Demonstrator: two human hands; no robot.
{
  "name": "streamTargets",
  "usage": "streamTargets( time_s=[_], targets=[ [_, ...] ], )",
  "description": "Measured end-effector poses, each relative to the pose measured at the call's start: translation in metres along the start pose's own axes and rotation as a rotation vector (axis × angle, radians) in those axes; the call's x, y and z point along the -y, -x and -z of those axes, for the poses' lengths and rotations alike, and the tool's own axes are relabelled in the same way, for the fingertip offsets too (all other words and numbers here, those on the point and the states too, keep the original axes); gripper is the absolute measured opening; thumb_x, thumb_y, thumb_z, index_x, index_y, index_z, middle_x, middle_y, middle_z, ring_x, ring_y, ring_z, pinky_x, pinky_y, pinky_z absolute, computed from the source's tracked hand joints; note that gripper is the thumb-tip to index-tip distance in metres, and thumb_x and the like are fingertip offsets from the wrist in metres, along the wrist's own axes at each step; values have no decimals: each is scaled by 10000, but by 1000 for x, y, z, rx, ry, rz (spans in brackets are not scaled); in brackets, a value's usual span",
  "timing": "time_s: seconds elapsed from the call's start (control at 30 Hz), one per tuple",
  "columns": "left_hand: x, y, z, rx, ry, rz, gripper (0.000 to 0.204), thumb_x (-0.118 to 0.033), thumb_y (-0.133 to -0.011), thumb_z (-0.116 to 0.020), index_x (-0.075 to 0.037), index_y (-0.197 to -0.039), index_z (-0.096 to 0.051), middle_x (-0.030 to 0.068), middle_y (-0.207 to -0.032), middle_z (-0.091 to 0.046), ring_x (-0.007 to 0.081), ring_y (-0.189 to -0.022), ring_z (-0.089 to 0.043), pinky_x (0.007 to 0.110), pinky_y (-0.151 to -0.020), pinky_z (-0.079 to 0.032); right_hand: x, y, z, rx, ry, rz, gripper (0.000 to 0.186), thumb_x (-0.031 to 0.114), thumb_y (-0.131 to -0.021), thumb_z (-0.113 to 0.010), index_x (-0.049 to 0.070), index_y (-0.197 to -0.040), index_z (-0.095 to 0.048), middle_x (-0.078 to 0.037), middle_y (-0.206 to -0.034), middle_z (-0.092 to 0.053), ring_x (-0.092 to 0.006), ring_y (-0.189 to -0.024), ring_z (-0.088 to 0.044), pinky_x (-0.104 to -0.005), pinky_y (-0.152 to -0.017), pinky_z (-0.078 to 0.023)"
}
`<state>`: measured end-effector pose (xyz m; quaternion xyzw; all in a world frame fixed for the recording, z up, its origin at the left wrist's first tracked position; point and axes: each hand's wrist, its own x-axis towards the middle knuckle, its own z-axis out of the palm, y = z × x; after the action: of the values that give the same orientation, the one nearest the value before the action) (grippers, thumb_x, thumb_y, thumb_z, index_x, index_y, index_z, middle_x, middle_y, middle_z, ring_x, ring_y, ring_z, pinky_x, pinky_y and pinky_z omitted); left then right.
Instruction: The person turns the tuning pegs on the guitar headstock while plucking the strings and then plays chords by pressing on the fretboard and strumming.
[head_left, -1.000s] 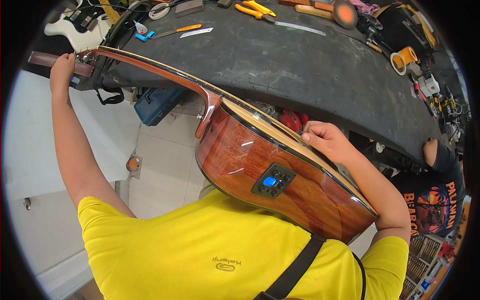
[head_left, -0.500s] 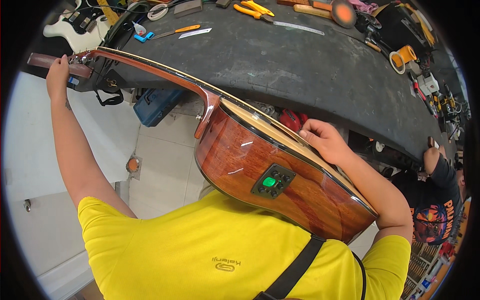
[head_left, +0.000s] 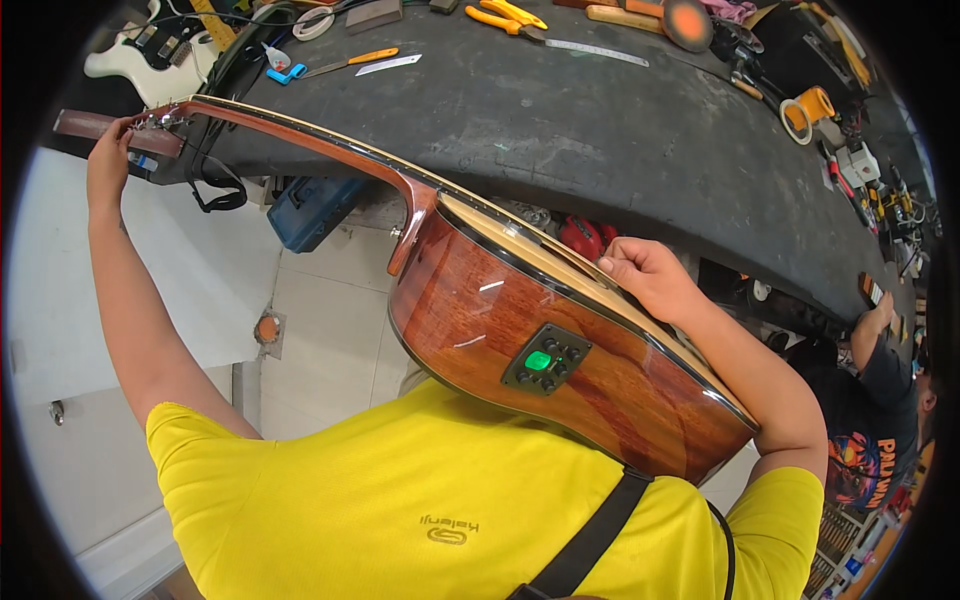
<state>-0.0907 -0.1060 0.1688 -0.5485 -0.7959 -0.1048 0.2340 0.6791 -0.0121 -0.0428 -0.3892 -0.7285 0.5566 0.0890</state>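
Observation:
An acoustic guitar (head_left: 470,290) with a glossy reddish-brown body lies across my lap, its neck stretching to the upper left. My left hand (head_left: 107,170) is at the headstock, fingers closed at a tuning peg (head_left: 135,128). Over the strings by the soundhole is my right hand (head_left: 650,278), its forearm resting across the body's edge. Thumb and forefinger there are pressed together; whether a pick sits between them is hidden. On the guitar's side, a black control panel (head_left: 546,359) shows a lit green screen.
Beyond the guitar stretches a dark workbench (head_left: 560,130) holding pliers (head_left: 508,20), a steel ruler (head_left: 597,53), and an orange-handled tool (head_left: 372,57). A white electric guitar body (head_left: 130,63) lies far left. A blue case (head_left: 312,212) is under the bench. At right, a co-worker's arm (head_left: 872,335) reaches the bench.
My left hand has shifted slightly left and turned at the tuning peg. The guitar's screen stays green. The co-worker's arm at the right has moved; my right hand looks nearly still.

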Motion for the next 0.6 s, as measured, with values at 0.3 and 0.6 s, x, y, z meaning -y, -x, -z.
streamTargets(
  time_s=[0.3, 0.6],
  targets=[
    [8, 6, -12, -13, 78, 156, 277, -254, -1074, -507, -180, -1321, -609, 117, -1085, -747, 275, -1045, -714, 388, -891, -522, -4, 0, -2, -24, -69, 57, 383, 288, -1010, -667, 60, -744, -512, 39, -664, -463, -68, -664, -416, -297, -588, -386],
    [4, 6, -10, -45, 55, 198, 270, -275, -1072, -509, -171, -1288, -633, 101, -1112, -754, 273, -1051, -712, 376, -890, -517, 4, 2, -1, -32, -43, 70, 321, 282, -1012, -668, 74, -844, -490, 34, -753, -506, -62, -735, -435, -278, -640, -407]
  ],
)
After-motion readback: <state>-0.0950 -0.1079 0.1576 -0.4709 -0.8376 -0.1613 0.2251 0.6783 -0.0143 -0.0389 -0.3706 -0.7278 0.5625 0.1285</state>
